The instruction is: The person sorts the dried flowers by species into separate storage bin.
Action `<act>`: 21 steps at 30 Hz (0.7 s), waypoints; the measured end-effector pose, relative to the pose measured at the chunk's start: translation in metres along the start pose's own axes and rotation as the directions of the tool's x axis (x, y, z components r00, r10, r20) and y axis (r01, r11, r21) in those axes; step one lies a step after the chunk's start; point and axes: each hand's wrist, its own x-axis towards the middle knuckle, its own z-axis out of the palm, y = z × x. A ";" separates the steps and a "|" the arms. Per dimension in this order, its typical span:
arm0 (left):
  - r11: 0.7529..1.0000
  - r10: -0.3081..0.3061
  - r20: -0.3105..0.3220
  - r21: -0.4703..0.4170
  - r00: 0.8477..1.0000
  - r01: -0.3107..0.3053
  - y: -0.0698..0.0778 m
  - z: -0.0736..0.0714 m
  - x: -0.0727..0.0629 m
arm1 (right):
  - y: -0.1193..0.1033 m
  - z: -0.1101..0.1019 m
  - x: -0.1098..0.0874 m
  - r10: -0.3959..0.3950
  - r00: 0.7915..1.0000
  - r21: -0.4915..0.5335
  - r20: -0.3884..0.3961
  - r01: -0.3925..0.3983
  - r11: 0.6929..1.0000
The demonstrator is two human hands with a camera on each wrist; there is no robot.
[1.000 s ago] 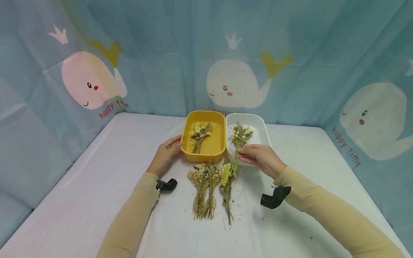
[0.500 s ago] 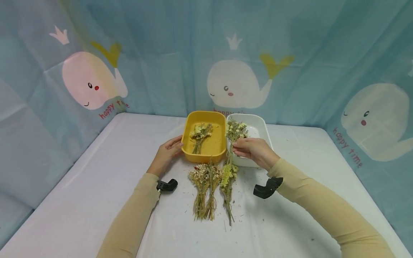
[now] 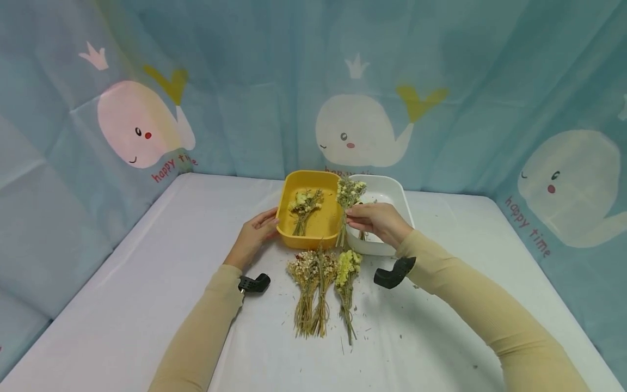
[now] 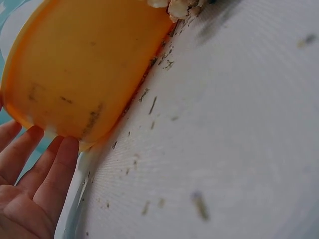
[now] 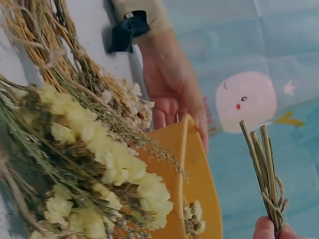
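We are pinching a dried bouquet [image 3: 350, 190] in our right hand [image 3: 379, 220] where yellow tub [image 3: 296, 242] meets white tub [image 3: 370, 249], left hand [image 3: 251, 237] resting straight-fingered against the yellow, risking shed petals should a rim snag the bouquet.

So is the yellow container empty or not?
Not empty: the head view shows a dried-flower bunch lying inside the yellow container.

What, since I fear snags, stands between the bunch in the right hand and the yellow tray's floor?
From above, nothing visible. Sideways, the right rim of the yellow tray: the held bunch in the right hand overlaps it in the head view. Another bunch lies inside.
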 end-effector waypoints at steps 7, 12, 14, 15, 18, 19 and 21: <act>1.000 0.000 0.007 -0.007 1.000 0.001 -0.002 -0.002 -0.001 | -0.004 0.011 0.009 0.029 1.000 0.000 -0.002 -0.029 1.000; 1.000 0.001 0.023 -0.004 1.000 -0.001 -0.001 -0.001 -0.002 | -0.006 0.015 0.017 0.046 0.999 -0.002 -0.013 -0.046 0.999; 1.000 0.003 0.022 -0.001 1.000 -0.003 0.000 -0.001 -0.002 | -0.009 0.016 0.021 0.047 0.999 0.013 -0.015 -0.046 0.999; 1.000 0.008 0.026 0.001 1.000 -0.009 0.000 -0.001 -0.002 | -0.011 0.016 0.023 0.047 0.999 0.024 -0.020 -0.047 0.999; 1.000 0.012 0.028 -0.002 1.000 -0.012 0.001 -0.001 -0.002 | -0.017 0.017 0.029 0.053 0.998 0.056 -0.037 -0.051 0.997; 1.000 0.014 0.029 0.000 0.999 -0.014 0.001 -0.001 -0.002 | -0.018 0.018 0.031 0.056 0.998 0.067 -0.039 -0.053 0.996; 1.000 0.013 0.029 0.004 0.999 -0.013 0.000 -0.001 -0.002 | -0.019 0.018 0.035 0.063 0.997 0.077 -0.050 -0.059 0.995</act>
